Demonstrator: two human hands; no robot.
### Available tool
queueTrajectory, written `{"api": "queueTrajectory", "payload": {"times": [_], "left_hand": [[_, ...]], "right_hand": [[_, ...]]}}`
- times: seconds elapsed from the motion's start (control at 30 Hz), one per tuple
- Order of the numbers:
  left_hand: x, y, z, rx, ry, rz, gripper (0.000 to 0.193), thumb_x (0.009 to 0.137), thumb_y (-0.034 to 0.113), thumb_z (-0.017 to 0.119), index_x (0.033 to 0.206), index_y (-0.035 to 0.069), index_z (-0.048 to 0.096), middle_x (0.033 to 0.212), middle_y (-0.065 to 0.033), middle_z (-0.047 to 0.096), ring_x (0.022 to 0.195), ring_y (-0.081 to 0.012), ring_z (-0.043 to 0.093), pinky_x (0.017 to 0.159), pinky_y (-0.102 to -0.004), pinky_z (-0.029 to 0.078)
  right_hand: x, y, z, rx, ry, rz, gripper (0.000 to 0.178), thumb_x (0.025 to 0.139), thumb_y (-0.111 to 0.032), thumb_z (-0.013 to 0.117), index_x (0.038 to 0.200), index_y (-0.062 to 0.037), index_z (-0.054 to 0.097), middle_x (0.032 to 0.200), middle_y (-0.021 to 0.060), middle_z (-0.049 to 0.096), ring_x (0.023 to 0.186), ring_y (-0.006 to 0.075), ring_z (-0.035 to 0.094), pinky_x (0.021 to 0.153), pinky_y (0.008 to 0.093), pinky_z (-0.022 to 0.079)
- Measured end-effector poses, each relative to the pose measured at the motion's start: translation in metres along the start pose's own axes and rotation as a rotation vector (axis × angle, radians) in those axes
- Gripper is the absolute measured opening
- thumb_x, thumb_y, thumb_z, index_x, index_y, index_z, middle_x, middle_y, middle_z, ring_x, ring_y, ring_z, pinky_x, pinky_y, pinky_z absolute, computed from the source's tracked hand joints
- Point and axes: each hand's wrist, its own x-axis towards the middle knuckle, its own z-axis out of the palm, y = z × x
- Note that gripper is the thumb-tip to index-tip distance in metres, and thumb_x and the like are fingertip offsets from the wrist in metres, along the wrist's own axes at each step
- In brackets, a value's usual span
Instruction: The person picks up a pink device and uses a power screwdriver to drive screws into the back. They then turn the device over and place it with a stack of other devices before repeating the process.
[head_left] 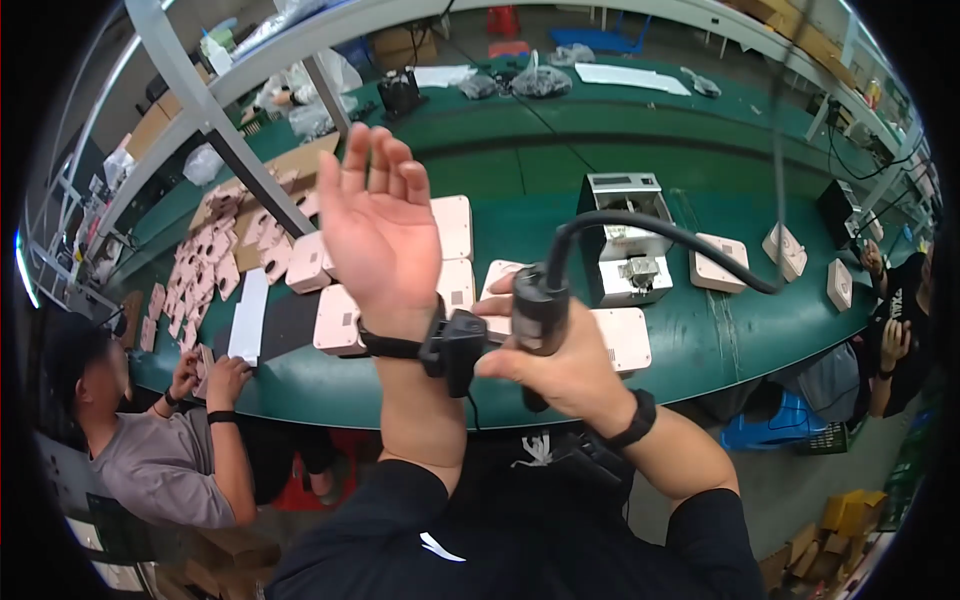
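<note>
Your left hand is raised above the tabletop, palm toward the camera, fingers loosely extended and slightly curled; grip wide. A black device is strapped at that wrist.

Your right hand is wrapped around a black cylindrical tool, thumb across its near side. Tool position: in your grip, upright or nearly so, over the near edge of the tabletop; its lower end shows below your hand. From its top a thick black cable arcs to the right.

Pale pink boxes lie behind and between your hands; one shows just right of your right hand. Beyond that hand stands a silver-and-black fixture. Left: a spread of flat pink pieces, and a seated co-worker beside a white strip.
</note>
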Motion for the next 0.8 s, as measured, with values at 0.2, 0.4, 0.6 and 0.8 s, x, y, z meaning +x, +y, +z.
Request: {"api": "queueTrajectory", "payload": {"times": [0.2,0.4,0.6,0.8], "left_hand": [[-0.018,-0.003,0.013,0.422,0.106,0.271,0.038,0.105,0.036,0.048,0.12,0.002,0.055,0.106,-0.0102,0.065,0.094,-0.0171,0.062,0.081,-0.0297,0.051],[-0.035,-0.008,0.015,0.788,-0.18,0.486,0.035,0.106,0.034,0.046,0.118,0.003,0.056,0.1,-0.0084,0.065,0.089,-0.015,0.062,0.077,-0.0278,0.049],[-0.033,0.0,-0.007,0.022,0.01,-0.168,0.034,0.106,0.033,0.046,0.113,0.002,0.057,0.091,-0.0073,0.065,0.076,-0.0144,0.06,0.072,-0.0277,0.049],[-0.036,-0.027,0.022,0.508,0.05,0.138,0.031,0.106,0.03,0.049,0.108,0.001,0.059,0.082,-0.0054,0.064,0.069,-0.0141,0.057,0.067,-0.0276,0.049]], "right_hand": [[-0.006,-0.005,0.03,-0.087,0.006,-0.098,0.049,0.079,-0.009,0.083,0.118,-0.0021,0.054,0.096,0.0055,0.065,0.074,0.0085,0.061,0.067,0.0243,0.051],[-0.005,-0.005,0.019,0.0,0.091,0.123,0.045,0.081,-0.01,0.082,0.114,-0.0044,0.052,0.086,0.001,0.062,0.069,0.007,0.059,0.059,0.0224,0.048],[-0.02,0.012,0.017,0.117,0.089,0.173,0.041,0.082,-0.007,0.08,0.112,-0.0053,0.052,0.084,-0.0002,0.062,0.068,0.0064,0.058,0.057,0.0217,0.047],[-0.024,0.027,0.024,0.091,0.227,-0.126,0.043,0.081,-0.003,0.081,0.113,-0.0051,0.052,0.087,0.0002,0.062,0.07,0.0066,0.059,0.06,0.021,0.047]]}}
